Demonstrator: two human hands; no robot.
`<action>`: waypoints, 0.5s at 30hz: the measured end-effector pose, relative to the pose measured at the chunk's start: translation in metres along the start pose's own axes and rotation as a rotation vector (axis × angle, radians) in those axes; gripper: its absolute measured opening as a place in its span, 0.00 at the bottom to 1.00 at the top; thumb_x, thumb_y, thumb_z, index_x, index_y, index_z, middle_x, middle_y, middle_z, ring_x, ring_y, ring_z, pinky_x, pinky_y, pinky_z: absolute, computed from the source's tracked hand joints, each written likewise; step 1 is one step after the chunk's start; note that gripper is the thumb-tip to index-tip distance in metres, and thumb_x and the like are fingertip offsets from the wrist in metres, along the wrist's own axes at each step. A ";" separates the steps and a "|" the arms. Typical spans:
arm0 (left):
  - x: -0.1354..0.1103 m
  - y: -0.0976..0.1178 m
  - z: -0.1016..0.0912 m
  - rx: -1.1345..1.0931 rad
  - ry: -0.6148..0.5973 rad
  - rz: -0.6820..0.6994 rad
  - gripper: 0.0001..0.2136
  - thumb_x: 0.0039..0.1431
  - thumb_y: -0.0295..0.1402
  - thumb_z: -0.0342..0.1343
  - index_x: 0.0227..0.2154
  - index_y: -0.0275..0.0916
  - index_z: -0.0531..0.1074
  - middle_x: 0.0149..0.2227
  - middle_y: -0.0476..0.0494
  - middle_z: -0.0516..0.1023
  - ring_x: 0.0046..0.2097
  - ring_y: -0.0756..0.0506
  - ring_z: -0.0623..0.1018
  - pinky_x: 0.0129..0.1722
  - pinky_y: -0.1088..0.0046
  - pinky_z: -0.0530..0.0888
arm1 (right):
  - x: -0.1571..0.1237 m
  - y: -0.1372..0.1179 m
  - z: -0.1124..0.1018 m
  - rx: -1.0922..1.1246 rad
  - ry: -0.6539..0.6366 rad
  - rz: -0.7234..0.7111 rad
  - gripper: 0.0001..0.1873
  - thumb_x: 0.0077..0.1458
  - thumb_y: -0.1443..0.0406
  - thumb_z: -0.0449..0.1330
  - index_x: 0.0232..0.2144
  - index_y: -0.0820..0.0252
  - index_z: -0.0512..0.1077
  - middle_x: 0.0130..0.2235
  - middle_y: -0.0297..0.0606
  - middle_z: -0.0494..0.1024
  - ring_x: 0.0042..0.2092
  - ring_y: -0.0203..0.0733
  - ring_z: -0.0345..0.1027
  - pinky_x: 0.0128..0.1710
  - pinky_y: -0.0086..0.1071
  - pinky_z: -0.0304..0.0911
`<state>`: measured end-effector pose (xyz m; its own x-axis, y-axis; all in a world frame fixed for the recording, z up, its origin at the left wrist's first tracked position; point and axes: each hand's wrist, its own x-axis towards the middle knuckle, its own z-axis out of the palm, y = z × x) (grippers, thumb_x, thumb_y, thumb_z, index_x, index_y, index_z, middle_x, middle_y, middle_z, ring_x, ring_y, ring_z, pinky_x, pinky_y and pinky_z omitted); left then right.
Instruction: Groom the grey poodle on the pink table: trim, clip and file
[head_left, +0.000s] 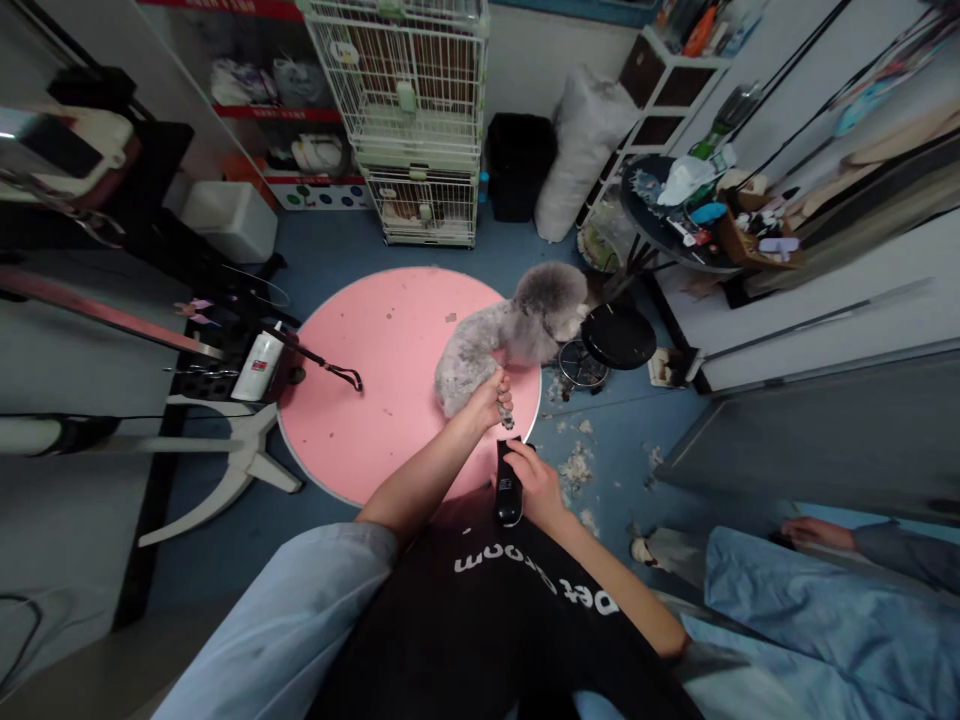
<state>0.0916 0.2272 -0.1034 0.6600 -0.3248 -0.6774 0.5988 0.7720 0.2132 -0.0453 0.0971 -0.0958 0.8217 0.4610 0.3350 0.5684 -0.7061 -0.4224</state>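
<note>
A grey fluffy dog (480,345) is on a round pink table (375,350), its head toward the right edge. My left hand (491,398) is closed round one of its legs, and the paw (507,420) sticks out below my fingers. Just under that paw, my right hand (536,478) grips a black hair clipper (508,490), whose top end points up at the paw. Whether the clipper touches the fur I cannot tell. Small tufts of hair dot the pink surface.
A black stool (618,336) stands right of the table, with cut hair (577,465) on the floor. A leash loop (349,377) and white bottle (259,362) are at left. Wire cages (420,100) stand behind. Another person's hand (817,532) shows at lower right.
</note>
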 end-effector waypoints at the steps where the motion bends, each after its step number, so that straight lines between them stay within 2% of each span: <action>1: 0.000 -0.001 0.001 0.007 0.006 0.006 0.17 0.59 0.43 0.54 0.23 0.36 0.60 0.15 0.59 0.55 0.13 0.58 0.53 0.14 0.82 0.51 | 0.000 -0.001 -0.001 -0.006 -0.003 0.002 0.15 0.55 0.70 0.54 0.45 0.59 0.71 0.54 0.47 0.71 0.50 0.44 0.70 0.47 0.35 0.69; 5: 0.001 -0.006 0.002 0.017 0.016 0.016 0.16 0.59 0.43 0.53 0.23 0.36 0.61 0.15 0.58 0.55 0.13 0.58 0.54 0.14 0.82 0.52 | 0.000 -0.002 -0.004 -0.025 -0.064 0.020 0.16 0.55 0.70 0.53 0.45 0.59 0.71 0.53 0.47 0.71 0.49 0.45 0.70 0.45 0.35 0.69; 9: 0.004 -0.009 -0.002 0.008 0.001 -0.001 0.16 0.60 0.43 0.53 0.24 0.37 0.61 0.15 0.59 0.55 0.13 0.58 0.54 0.14 0.82 0.52 | -0.005 0.000 -0.004 -0.004 -0.008 0.030 0.16 0.55 0.69 0.54 0.46 0.58 0.70 0.54 0.46 0.71 0.51 0.44 0.69 0.47 0.34 0.69; 12: 0.004 -0.008 -0.004 0.001 -0.022 0.008 0.16 0.60 0.43 0.53 0.24 0.37 0.61 0.15 0.59 0.54 0.13 0.57 0.54 0.14 0.82 0.52 | -0.009 0.004 -0.002 0.036 -0.035 0.039 0.16 0.54 0.69 0.55 0.46 0.58 0.70 0.52 0.46 0.72 0.49 0.43 0.70 0.44 0.34 0.70; 15: 0.005 -0.008 -0.008 0.009 -0.078 0.038 0.16 0.59 0.43 0.54 0.24 0.37 0.61 0.16 0.59 0.54 0.14 0.57 0.53 0.14 0.82 0.53 | -0.010 0.010 0.002 0.105 -0.013 0.038 0.17 0.53 0.69 0.56 0.46 0.59 0.69 0.53 0.48 0.70 0.52 0.44 0.68 0.48 0.36 0.68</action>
<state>0.0868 0.2237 -0.1140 0.7151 -0.3373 -0.6123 0.5767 0.7796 0.2441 -0.0473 0.0865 -0.1051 0.8427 0.4428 0.3063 0.5377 -0.6633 -0.5205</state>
